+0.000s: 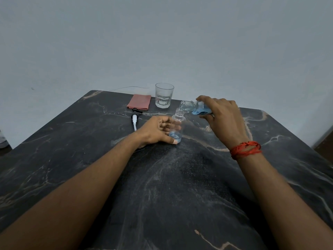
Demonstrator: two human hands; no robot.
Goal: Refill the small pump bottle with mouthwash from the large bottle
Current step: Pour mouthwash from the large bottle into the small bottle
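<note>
**Mouthwash going into the pump bottle**

Forearms reach out over the dark marbled table (pixel 90 141), nearest the camera, the right wrist wearing a red thread band (pixel 245 148).

Left hand (pixel 158 130) is curled around the small bottle (pixel 177 127), fingers wrapped behind it and thumb pressed low near its base. That grip seems meant to keep the light, nearly empty bottle upright and stop it sliding while liquid falls in. It stands on the table about mid-way across, between the two hands.

Right hand (pixel 223 116) is closed over the large bottle (pixel 197 107), holding it tipped almost level, mouth pointing left and sitting just above the small bottle's open neck. Held this close, the stream has little room to miss. Whether the two necks touch cannot be told.

The small bottle is clear plastic with a narrow neck, its cap off; only a shallow layer of blue liquid shows at the bottom, so filling looks barely begun. The large bottle's blue mouthwash has pooled toward its shoulder.

The pump (pixel 135 118), with its white tube, lies on the table to the left, apart from the pouring. Further back stand a glass (pixel 164 95) and a folded pink cloth (pixel 139 101).
</note>
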